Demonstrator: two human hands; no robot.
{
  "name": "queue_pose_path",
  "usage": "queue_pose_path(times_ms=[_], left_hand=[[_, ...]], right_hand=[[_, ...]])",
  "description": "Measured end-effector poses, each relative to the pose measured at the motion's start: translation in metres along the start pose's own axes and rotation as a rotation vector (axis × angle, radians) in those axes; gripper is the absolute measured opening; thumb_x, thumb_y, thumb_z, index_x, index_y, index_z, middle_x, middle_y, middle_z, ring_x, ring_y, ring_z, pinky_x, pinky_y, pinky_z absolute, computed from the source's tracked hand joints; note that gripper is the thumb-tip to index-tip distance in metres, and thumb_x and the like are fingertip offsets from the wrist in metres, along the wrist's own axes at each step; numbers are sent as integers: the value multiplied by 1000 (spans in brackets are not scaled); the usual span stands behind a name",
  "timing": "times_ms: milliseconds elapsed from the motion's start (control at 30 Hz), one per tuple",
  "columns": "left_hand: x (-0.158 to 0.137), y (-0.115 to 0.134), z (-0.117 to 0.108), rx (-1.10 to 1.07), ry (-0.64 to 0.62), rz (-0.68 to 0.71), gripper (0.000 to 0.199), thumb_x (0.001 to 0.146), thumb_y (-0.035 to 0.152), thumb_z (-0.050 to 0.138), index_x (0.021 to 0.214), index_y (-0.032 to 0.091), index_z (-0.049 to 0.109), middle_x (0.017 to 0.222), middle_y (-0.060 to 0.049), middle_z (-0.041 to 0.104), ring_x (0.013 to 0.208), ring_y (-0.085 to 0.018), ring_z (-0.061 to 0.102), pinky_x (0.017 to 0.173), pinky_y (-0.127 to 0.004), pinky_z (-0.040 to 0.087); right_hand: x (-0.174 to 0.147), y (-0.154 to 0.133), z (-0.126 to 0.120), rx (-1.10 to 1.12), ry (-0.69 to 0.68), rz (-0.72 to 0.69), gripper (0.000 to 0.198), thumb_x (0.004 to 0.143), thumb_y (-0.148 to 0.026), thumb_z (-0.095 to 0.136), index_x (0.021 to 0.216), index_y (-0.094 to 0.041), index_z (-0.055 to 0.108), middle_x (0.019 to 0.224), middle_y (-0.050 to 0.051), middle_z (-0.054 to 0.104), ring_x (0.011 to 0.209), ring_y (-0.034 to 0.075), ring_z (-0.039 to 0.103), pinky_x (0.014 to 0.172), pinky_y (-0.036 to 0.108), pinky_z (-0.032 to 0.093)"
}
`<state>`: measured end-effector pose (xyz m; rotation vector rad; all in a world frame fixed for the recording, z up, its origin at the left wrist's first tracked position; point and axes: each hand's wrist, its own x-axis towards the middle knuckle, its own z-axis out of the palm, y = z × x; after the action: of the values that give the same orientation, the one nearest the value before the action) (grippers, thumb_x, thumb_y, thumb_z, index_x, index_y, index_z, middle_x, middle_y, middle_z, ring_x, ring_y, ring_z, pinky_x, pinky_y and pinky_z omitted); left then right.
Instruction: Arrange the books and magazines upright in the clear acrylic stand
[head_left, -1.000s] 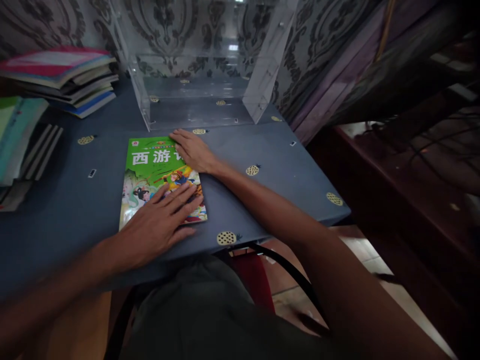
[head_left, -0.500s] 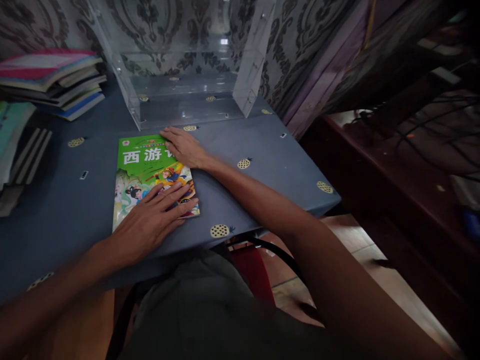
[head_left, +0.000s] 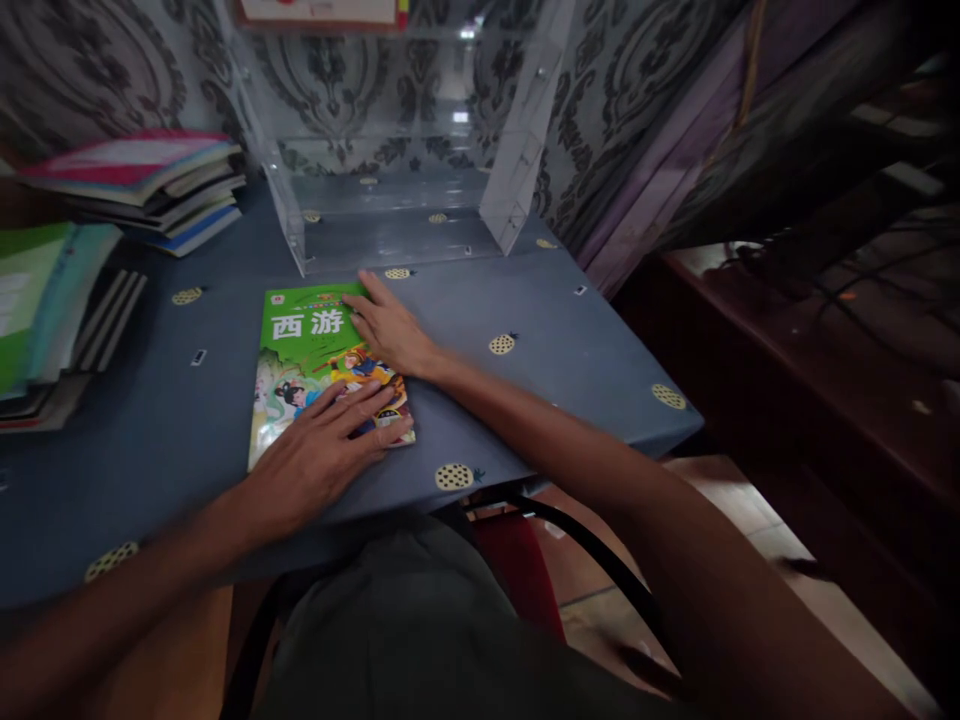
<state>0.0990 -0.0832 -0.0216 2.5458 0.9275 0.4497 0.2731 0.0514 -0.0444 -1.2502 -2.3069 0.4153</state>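
Observation:
A green picture book [head_left: 300, 352] with large white Chinese characters and cartoon figures on its cover lies closed on the blue tablecloth [head_left: 465, 400]. My left hand [head_left: 319, 450] rests over the lower part of the cover, its fingers stretched out. At the upper right of the book is my right hand [head_left: 390, 325], spread and lying across the edge, hiding part of the title. Neither hand is wrapped round anything.
A clear acrylic rack [head_left: 517, 180] stands behind the book, with a framed or bordered item [head_left: 322, 12] up on it. To the left are a book stack [head_left: 180, 190] and leaning books [head_left: 45, 310]. A dark red bench [head_left: 720, 330] with cables is at right.
The view has shifted, so everything sits a little lower and further right. My right hand has slid slightly along the book's edge, its thumb side spreading. My left hand stays on the cover.

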Motion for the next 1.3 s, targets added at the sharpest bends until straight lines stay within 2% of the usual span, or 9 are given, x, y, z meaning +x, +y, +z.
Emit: queue_pose_path(times_ms=[167, 300, 367, 467, 567, 733, 1000, 1200, 1300], left_hand=[[0, 6, -2, -20, 21, 4, 34, 101, 30, 51, 132, 31, 65, 147, -4, 60, 146, -25, 44, 124, -55, 27], [-2, 6, -17, -106, 131, -10, 29, 101, 35, 50, 117, 26, 72, 125, -6, 73, 127, -23, 62, 117, -49, 41], [-5, -6, -29, -111, 255, -95, 31, 102, 35, 47, 115, 23, 72, 124, -8, 73, 124, -23, 64, 114, -47, 45], [-9, -39, -44, -1, 414, -322, 41, 99, 39, 46, 128, 17, 64, 139, -14, 63, 140, -31, 48, 120, -55, 33], [-13, -70, -47, 6, 401, -527, 59, 96, 45, 44, 142, 9, 50, 150, -21, 51, 148, -38, 36, 121, -61, 25], [-15, -84, -40, -329, 431, -504, 63, 95, 43, 47, 149, 12, 38, 156, -20, 46, 147, -32, 40, 122, -53, 28], [-5, -73, -47, -1239, 875, -718, 43, 83, 13, 69, 124, 15, 57, 122, -13, 72, 106, -21, 72, 93, -33, 57], [1, -66, -51, -1539, 564, -784, 13, 87, 11, 65, 98, 9, 70, 92, -11, 78, 73, -18, 74, 70, -29, 61], [0, -65, -53, -1557, 579, -730, 16, 87, 9, 65, 101, 11, 72, 95, -9, 78, 76, -18, 74, 75, -31, 61]], right_hand=[[-46, -18, -5, 193, 45, -32, 42, 102, -27, 43, 142, -19, 55, 167, 13, 27, 156, 29, 18, 124, 54, 26], [-82, -32, -13, 282, 35, 2, 44, 103, -35, 41, 143, -24, 56, 167, 10, 27, 156, 32, 18, 124, 59, 23], [-97, -39, -17, 276, 3, 27, 46, 102, -41, 44, 144, -27, 56, 166, 10, 29, 154, 35, 23, 124, 61, 22], [-114, -45, -20, 245, -54, 23, 49, 101, -46, 47, 146, -29, 54, 164, 11, 35, 152, 36, 27, 124, 63, 18], [-121, -46, -21, 212, -66, -12, 51, 101, -50, 47, 149, -33, 50, 163, 9, 36, 153, 34, 27, 124, 62, 18], [-122, -41, -20, -25, -139, -85, 57, 105, -49, 37, 154, -19, 42, 167, 18, 25, 154, 37, 22, 120, 64, 29], [-122, -33, -15, -153, -121, -165, 57, 107, -42, 36, 161, -26, 26, 169, 14, 20, 154, 36, 24, 118, 61, 37], [-119, -33, -19, -63, -150, -153, 60, 107, -40, 38, 162, -31, 18, 170, 12, 16, 154, 36, 21, 119, 62, 34], [-111, -31, -21, 64, -133, -106, 64, 106, -41, 40, 163, -34, 11, 171, 10, 10, 155, 33, 19, 121, 59, 31]])
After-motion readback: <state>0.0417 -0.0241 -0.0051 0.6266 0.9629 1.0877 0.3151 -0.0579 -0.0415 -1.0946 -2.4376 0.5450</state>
